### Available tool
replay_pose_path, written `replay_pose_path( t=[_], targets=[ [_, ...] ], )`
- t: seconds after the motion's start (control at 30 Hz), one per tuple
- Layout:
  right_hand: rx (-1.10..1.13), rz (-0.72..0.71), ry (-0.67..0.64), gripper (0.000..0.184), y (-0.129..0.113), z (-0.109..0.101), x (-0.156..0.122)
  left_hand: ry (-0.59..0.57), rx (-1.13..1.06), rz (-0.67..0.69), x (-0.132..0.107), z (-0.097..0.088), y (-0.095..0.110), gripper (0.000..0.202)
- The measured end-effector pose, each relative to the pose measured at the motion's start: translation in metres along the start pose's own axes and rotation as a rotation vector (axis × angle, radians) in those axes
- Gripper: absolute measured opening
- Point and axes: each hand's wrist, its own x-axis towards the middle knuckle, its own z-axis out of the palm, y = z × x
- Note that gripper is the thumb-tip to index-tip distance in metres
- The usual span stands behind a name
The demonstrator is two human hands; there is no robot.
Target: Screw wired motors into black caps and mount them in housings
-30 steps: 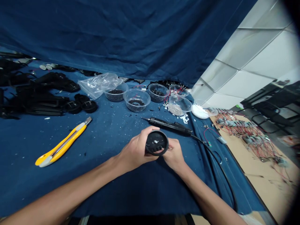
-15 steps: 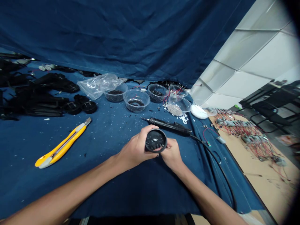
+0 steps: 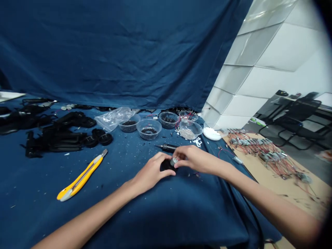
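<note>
My left hand (image 3: 153, 171) is curled around a round black plastic housing (image 3: 165, 166) low over the blue cloth, thumb at its near side. My right hand (image 3: 191, 157) pinches a small silvery motor (image 3: 173, 161) at the housing's open top. My fingers hide much of both parts, so I cannot tell whether the motor is seated. Just beyond my hands lies a black electric screwdriver (image 3: 168, 148), its tip pointing left and its rear hidden by my right hand.
A yellow utility knife (image 3: 81, 178) lies to the left. Clear plastic tubs (image 3: 149, 130) of small parts stand at the back beside a plastic bag (image 3: 114, 118). Black parts (image 3: 62, 136) are heaped at left. Wired motors (image 3: 275, 157) cover part of a cardboard surface at right.
The housing has been turned from facing me and lowered toward the cloth. My right hand has come over its top with a motor. The view has tilted up.
</note>
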Motion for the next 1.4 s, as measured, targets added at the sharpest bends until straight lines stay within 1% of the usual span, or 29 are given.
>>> replay_pose_path(
  t=[0.03, 0.13, 0.27, 0.43, 0.5, 0.57, 0.6, 0.63, 0.67, 0.7, 0.73, 0.77, 0.8, 0.83, 0.87, 0.9, 0.93, 0.97, 1.03, 1.1, 1.17, 1.2, 1.27, 1.33, 1.37, 1.4],
  targets=[
    [-0.026, -0.021, -0.036, 0.016, 0.003, 0.004, 0.005, -0.016, -0.001, -0.017, 0.0, 0.003, -0.007, 0.039],
    [-0.134, -0.089, -0.048, 0.016, 0.008, 0.021, 0.023, -0.024, 0.029, -0.051, -0.003, 0.004, -0.024, 0.033],
    [-0.237, -0.148, -0.118, 0.014, 0.005, 0.035, 0.042, -0.058, 0.083, -0.047, -0.007, 0.001, -0.035, 0.034],
    [-0.293, -0.152, -0.176, 0.01, -0.006, 0.034, 0.049, -0.053, 0.112, -0.035, -0.012, 0.0, -0.038, 0.038],
    [-0.265, -0.133, -0.191, 0.013, -0.007, 0.03, 0.048, -0.12, 0.099, -0.028, -0.01, -0.008, -0.039, 0.041],
    [-0.149, -0.075, -0.175, 0.021, -0.004, 0.026, 0.045, -0.19, 0.057, 0.0, -0.003, -0.021, -0.039, 0.034],
    [-0.039, -0.02, -0.121, 0.026, -0.001, 0.024, 0.041, -0.186, 0.039, 0.019, 0.003, -0.028, -0.04, 0.03],
    [0.111, 0.058, -0.03, 0.031, 0.004, 0.024, 0.037, -0.139, 0.041, 0.038, 0.011, -0.034, -0.04, 0.03],
    [0.3, 0.154, 0.096, 0.036, 0.009, 0.025, 0.032, -0.077, 0.071, 0.066, 0.021, -0.039, -0.04, 0.032],
    [0.524, 0.268, 0.25, 0.039, 0.015, 0.027, 0.027, -0.026, 0.132, 0.105, 0.032, -0.041, -0.04, 0.033],
    [0.775, 0.396, 0.385, 0.043, 0.021, 0.031, 0.021, -0.009, 0.227, 0.159, 0.044, -0.041, -0.04, 0.03],
    [1.021, 0.51, 0.45, 0.043, 0.027, 0.036, 0.016, -0.028, 0.355, 0.222, 0.056, -0.038, -0.04, 0.027],
    [1.234, 0.604, 0.457, 0.043, 0.031, 0.041, 0.011, -0.062, 0.51, 0.274, 0.068, -0.033, -0.04, 0.025],
    [1.408, 0.678, 0.425, 0.042, 0.034, 0.046, 0.007, -0.107, 0.669, 0.312, 0.078, -0.027, -0.04, 0.026],
    [1.537, 0.738, 0.399, 0.04, 0.036, 0.051, 0.004, -0.16, 0.793, 0.338, 0.088, -0.02, -0.041, 0.029],
    [1.63, 0.78, 0.391, 0.038, 0.037, 0.055, 0.003, -0.198, 0.863, 0.351, 0.095, -0.013, -0.042, 0.029],
    [1.696, 0.807, 0.406, 0.037, 0.037, 0.058, 0.004, -0.228, 0.902, 0.361, 0.102, -0.007, -0.043, 0.027],
    [1.742, 0.827, 0.447, 0.037, 0.037, 0.06, 0.006, -0.247, 0.909, 0.369, 0.106, -0.002, -0.043, 0.024],
    [1.796, 0.855, 0.56, 0.037, 0.036, 0.064, 0.013, -0.255, 0.904, 0.39, 0.109, 0.002, -0.043, 0.019],
    [1.8, 0.851, 0.687, 0.038, 0.036, 0.067, 0.023, -0.235, 0.908, 0.419, 0.107, 0.001, -0.038, 0.019],
    [1.747, 0.774, 0.882, 0.032, 0.037, 0.071, 0.034, -0.188, 0.902, 0.442, 0.102, -0.007, -0.031, 0.022],
    [1.692, 0.701, 0.997, 0.028, 0.038, 0.072, 0.038, -0.17, 0.876, 0.443, 0.1, -0.012, -0.028, 0.024],
    [1.525, 0.499, 1.249, 0.023, 0.04, 0.071, 0.045, -0.148, 0.753, 0.404, 0.101, -0.029, -0.025, 0.027],
    [1.302, 0.264, 1.492, 0.028, 0.039, 0.061, 0.047, -0.114, 0.578, 0.287, 0.109, -0.05, -0.032, 0.03],
    [1.18, 0.152, 1.608, 0.03, 0.038, 0.053, 0.047, -0.072, 0.519, 0.212, 0.116, -0.062, -0.038, 0.031],
    [1.068, 0.059, 1.702, 0.028, 0.037, 0.044, 0.046, -0.065, 0.505, 0.108, 0.125, -0.073, -0.046, 0.031]
  ],
)
